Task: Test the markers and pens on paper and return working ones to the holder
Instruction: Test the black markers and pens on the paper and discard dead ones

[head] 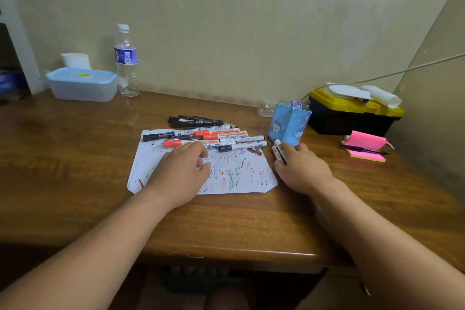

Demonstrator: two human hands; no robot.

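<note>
nearest, the brown wooden desk (226,229) carries both forearms reaching forward. the left hand (182,173) rests on the white sheet of paper (241,178), which is crowded with short red and black test strokes. its fingers curl down just beside the nearest orange-capped marker (176,143), and i cannot tell whether they grip anything. the right hand (304,171), well apart from it off the paper's right edge, pinches a white-barrelled marker (278,153), possibly two held together. the marker's far end lies at the base of the light blue cartoon-printed pen holder (289,122), which stands just beyond the fingers. along the paper's far edge lies the loose pile of markers and pens (214,131). what is inside the holder i cannot tell.

the held marker looks due for the holder. the holder seems light, so a nudge from the knuckles or a marker dropped against its rim could tip it. the pile is round-barrelled and stacked, so the left hand brushing it could roll pens away and mix tested with untested ones. farther right sit a pink sticky-note pad (367,153) and a black and yellow toolbox (352,118).
</note>
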